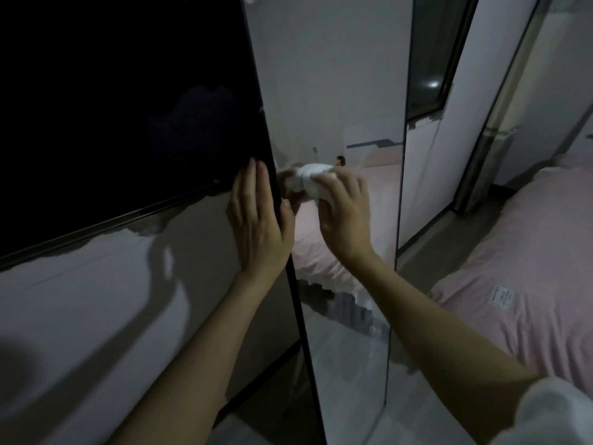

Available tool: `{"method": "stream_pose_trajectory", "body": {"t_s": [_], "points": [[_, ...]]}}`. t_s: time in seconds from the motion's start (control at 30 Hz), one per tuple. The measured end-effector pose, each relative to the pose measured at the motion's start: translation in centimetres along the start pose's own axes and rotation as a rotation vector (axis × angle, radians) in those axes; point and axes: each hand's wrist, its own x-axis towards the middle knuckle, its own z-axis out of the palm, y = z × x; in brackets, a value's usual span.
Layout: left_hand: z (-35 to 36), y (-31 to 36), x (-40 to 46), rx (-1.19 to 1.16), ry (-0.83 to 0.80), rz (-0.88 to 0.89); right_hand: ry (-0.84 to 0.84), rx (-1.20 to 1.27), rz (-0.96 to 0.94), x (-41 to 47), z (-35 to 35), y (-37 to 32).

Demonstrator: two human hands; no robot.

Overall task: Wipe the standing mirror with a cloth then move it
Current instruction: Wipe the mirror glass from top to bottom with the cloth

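The tall standing mirror (337, 91) with a thin black frame fills the middle of the view and reflects a pink bed and a white wall. My left hand (256, 223) grips its left frame edge, fingers flat behind the frame and thumb on the front. My right hand (345, 213) holds a crumpled white cloth (309, 183) against the glass at mid height. The cloth's reflection shows just left of it.
A dark window (112, 107) and a white wall (96, 300) lie left of the mirror. A bed with a pink cover (529, 268) stands to the right. A sliding door frame (475, 175) is behind the mirror at right. Grey floor shows below.
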Motion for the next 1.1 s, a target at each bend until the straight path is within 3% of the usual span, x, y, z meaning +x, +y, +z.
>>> {"method": "stream_pose_trajectory", "body": {"t_s": [0.07, 0.17, 0.27, 0.47, 0.6, 0.7, 0.8, 0.87, 0.93, 1.1], "points": [[0.2, -0.5, -0.4, 0.013, -0.015, 0.002, -0.068, -0.020, -0.024, -4.2, 0.5, 1.1], [0.5, -0.9, -0.6, -0.009, -0.002, -0.018, -0.327, 0.023, 0.066, -10.0, -0.2, 3.5], [0.6, -0.6, -0.8, -0.046, 0.008, -0.092, -0.486, 0.043, 0.130, -10.0, -1.4, 5.3], [0.8, 0.3, -1.0, -0.108, -0.036, -0.170, -0.037, 0.054, 0.079, -1.1, -1.8, 3.5], [1.0, 0.4, -1.0, -0.125, -0.062, -0.180, -0.040, 0.028, 0.136, -0.4, -0.3, 3.4], [1.3, 0.1, -1.0, -0.146, -0.035, -0.189, -0.203, -0.007, 0.231, -7.6, 0.1, 5.1], [1.3, -0.5, -1.5, -0.154, 0.013, -0.173, -0.572, 0.035, 0.389, -14.4, -0.4, 7.1], [1.2, -0.8, -1.6, -0.146, 0.034, -0.162, -0.761, -0.091, 0.383, -15.3, -0.9, 7.8], [1.3, -0.9, -1.8, -0.133, 0.030, -0.148, -0.711, -0.195, 0.309, -13.7, -1.5, 7.8], [1.3, -0.6, -2.0, -0.105, -0.037, -0.131, -0.265, -0.039, 0.156, -6.7, -2.1, 4.7]]}}
